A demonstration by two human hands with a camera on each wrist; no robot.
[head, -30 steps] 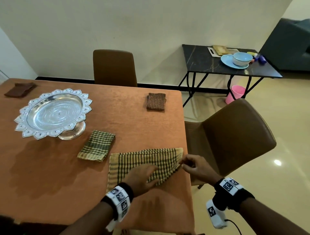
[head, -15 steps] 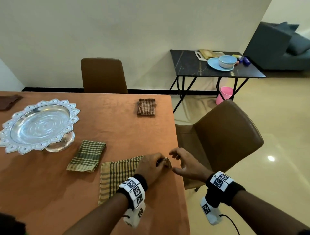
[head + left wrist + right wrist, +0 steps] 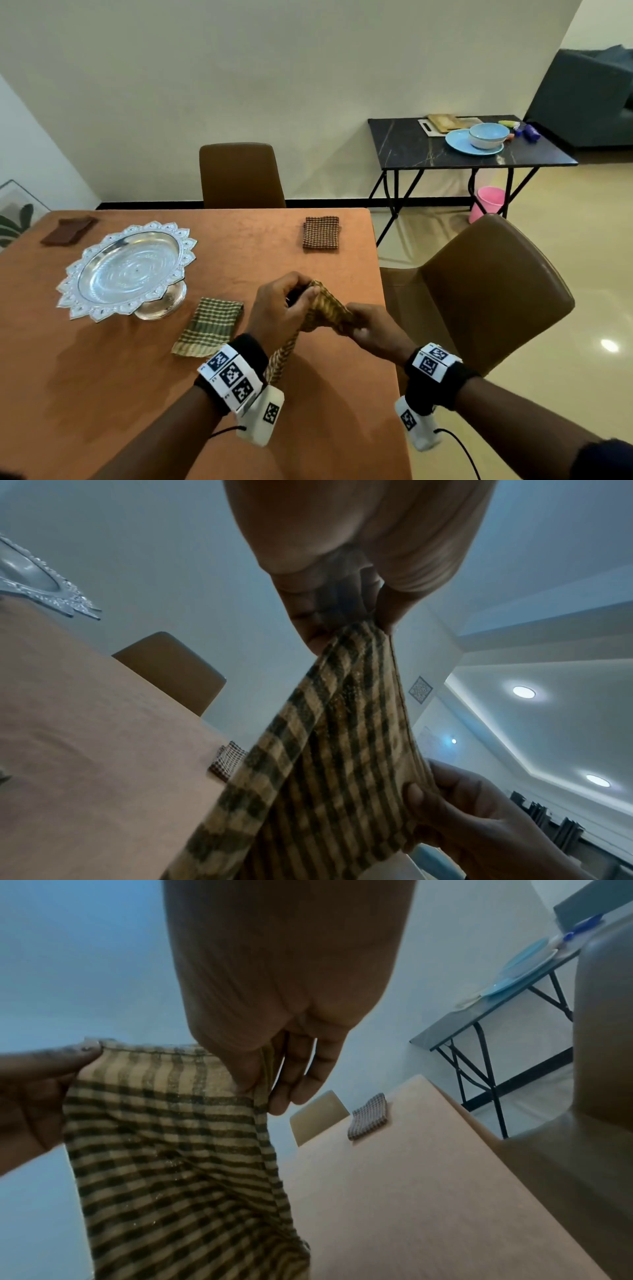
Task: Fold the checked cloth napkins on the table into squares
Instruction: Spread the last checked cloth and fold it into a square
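A green-and-tan checked napkin [image 3: 327,308] hangs lifted above the orange table [image 3: 102,377], bunched between both hands. My left hand [image 3: 281,308] pinches one top corner of the napkin [image 3: 342,723] between thumb and fingers. My right hand [image 3: 368,330] pinches the other top corner of the napkin [image 3: 164,1123]. The rest of the cloth droops toward my left wrist. A folded green checked napkin [image 3: 209,325] lies flat left of my hands. A folded brown checked napkin [image 3: 321,232] lies near the far right edge.
A silver pedestal tray [image 3: 128,269] stands at the left. A dark brown folded cloth [image 3: 68,230] lies at the far left corner. Brown chairs stand behind the table [image 3: 241,174] and at its right side [image 3: 489,294]. A black side table [image 3: 411,147] holds blue dishes.
The napkin lay flat under my left hand a second ago. Both hands took its right corners and lifted it off the table; it now hangs between them.
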